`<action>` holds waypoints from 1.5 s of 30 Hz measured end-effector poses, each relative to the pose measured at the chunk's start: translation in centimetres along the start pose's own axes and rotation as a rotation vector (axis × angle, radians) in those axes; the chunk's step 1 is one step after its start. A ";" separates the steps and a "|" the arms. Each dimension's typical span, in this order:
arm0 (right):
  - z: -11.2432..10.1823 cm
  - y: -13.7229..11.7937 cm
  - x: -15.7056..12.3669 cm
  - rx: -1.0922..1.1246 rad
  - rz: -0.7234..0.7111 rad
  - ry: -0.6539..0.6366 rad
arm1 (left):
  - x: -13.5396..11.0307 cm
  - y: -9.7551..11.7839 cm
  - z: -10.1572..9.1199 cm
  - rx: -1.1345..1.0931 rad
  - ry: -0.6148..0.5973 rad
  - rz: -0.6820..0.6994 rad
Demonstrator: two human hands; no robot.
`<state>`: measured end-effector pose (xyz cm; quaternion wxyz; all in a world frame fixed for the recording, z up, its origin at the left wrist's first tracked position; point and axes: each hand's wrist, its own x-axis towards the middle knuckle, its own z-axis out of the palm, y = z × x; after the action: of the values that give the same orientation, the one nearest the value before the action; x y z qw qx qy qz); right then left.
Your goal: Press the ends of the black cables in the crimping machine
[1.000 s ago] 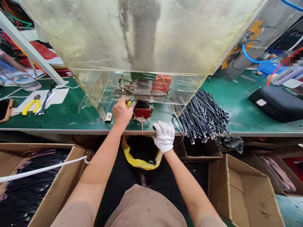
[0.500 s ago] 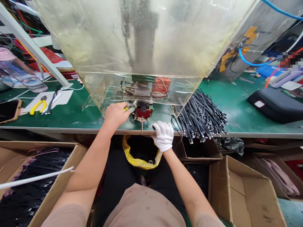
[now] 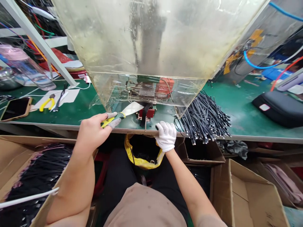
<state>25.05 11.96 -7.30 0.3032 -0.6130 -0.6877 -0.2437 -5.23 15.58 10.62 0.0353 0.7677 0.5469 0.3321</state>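
Note:
My left hand (image 3: 97, 129), with finger cots on some fingertips, is closed round the yellow-and-green handle of a putty knife (image 3: 132, 108). Its flat blade points right, toward a small red block (image 3: 149, 113) under the machine's clear guard. A black strip (image 3: 143, 116) hangs down the front of that block, beside a thin metal rod. At the bench edge, my right hand (image 3: 165, 135) wears a white knitted glove with its fingers curled; a small dark bit shows by the fingertips, and what it grips is hidden. Below is a yellow-rimmed bag (image 3: 139, 162) between my knees.
A heap of black cable ties or straps (image 3: 205, 118) lies right of the guard (image 3: 153, 44). Yellow cutters (image 3: 47, 102) and a phone (image 3: 16, 108) are at left, a black case (image 3: 280, 108) at right. Cardboard boxes (image 3: 255, 195) flank my legs.
My left hand has drawn back left and toward me with the putty knife, baring its blade. The black strip now hangs over the red block's front. My right hand stays at the edge.

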 end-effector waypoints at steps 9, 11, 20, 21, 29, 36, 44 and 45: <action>0.0 0.0 0.0 -0.003 -0.016 0.031 | 3.3 0.7 5.2 0.212 -0.051 0.014; 0.0 0.1 0.0 0.014 -0.017 0.027 | 2.8 0.4 5.3 0.164 -0.121 0.113; -0.1 0.0 0.3 -0.010 -0.046 0.080 | 0.1 -2.2 1.2 0.094 -0.034 0.055; -0.1 0.0 0.3 -0.016 -0.045 0.083 | 0.3 -2.1 1.0 0.133 -0.010 0.038; -1.1 0.0 0.1 0.176 0.013 0.121 | 1.7 -4.2 3.5 0.174 0.083 0.145; -2.5 0.0 2.7 0.279 0.083 -0.087 | 4.3 -3.6 4.2 0.220 -0.032 0.350; -4.6 -1.5 2.8 0.331 -0.035 -0.366 | 3.2 -5.5 3.2 0.364 -0.105 0.378; -4.8 -1.8 2.1 0.320 -0.041 -0.397 | 2.3 -5.6 3.2 0.360 -0.089 0.293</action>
<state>23.67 9.80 -2.35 0.2506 -0.5788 -0.7759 -0.0129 -7.58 20.82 6.89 -0.1266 0.8468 0.4777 0.1965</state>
